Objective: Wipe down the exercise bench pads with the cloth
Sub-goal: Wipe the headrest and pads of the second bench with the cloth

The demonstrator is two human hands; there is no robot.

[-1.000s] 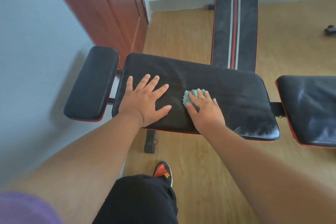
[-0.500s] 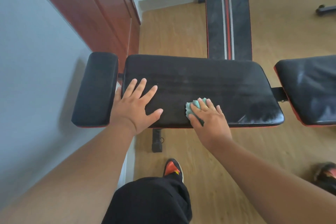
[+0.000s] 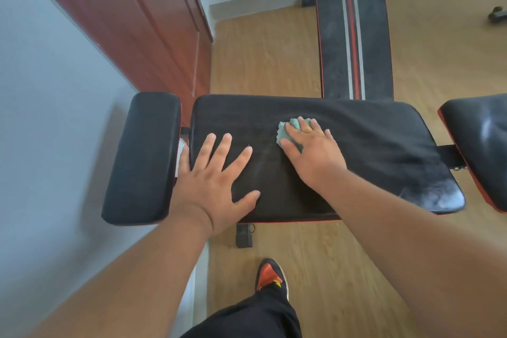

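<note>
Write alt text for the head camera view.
A right hand presses a green cloth flat on a black bench pad, while the left hand rests spread on the pad's left end, over a wooden floor.

The middle pad (image 3: 356, 145) looked matt black leatherette, glossy at its right end; the cloth (image 3: 288, 132) was crinkled fabric; the floor (image 3: 263, 63) was smooth wood-grain.

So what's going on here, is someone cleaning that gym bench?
Yes. A person is wiping the big black middle pad of an exercise bench. Their right hand presses a small green cloth flat against the pad, near its centre. Their left hand lies spread on the pad's left end, seemingly bracing. Dusty, whitish smears show at the pad's right corner, and the smaller pad to the left has no hand on it.
</note>
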